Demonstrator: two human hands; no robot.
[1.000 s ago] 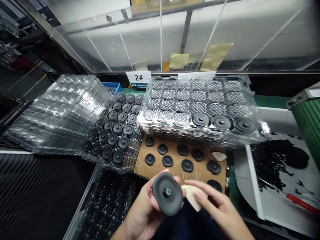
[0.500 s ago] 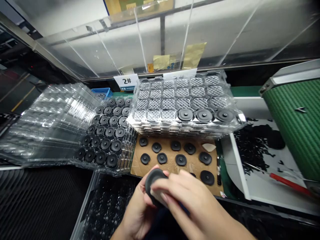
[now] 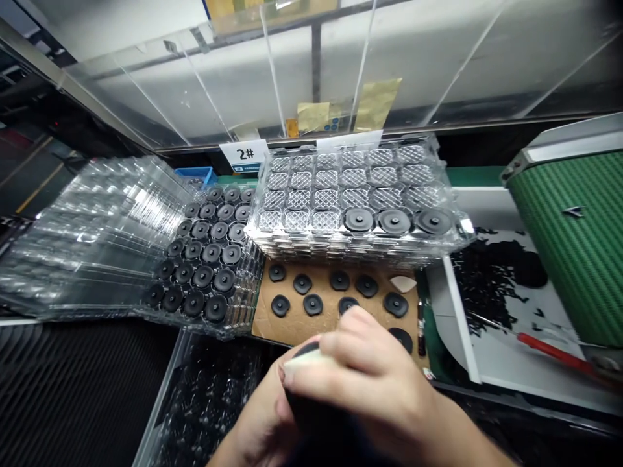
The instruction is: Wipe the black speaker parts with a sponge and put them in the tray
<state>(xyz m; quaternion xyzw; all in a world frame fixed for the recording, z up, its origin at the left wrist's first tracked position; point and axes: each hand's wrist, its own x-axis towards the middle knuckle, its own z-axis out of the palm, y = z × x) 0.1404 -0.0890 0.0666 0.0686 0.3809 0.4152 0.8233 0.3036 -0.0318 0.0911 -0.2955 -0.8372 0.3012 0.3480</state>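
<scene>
My left hand grips a round black rubber-looking disc by its edge, low in the middle of the view. Against the disc's upper face, my right hand presses a cream-coloured pad held under its fingers. Most of the disc and pad is covered by the right hand, which is slightly blurred. Just beyond the hands lies a cardboard sheet with several similar black discs spread over it. A pale wedge-shaped piece rests at its far right corner.
A stack of clear trays stands behind the cardboard, three discs in its front row. On the left, another tray is filled with discs beside leaning clear trays. A white bin holds black scraps and a red-handled tool.
My right hand has shifted slightly up over the disc and covers more of it. The disc is tilted more edge-on, and the cream pad shows at its upper edge.
</scene>
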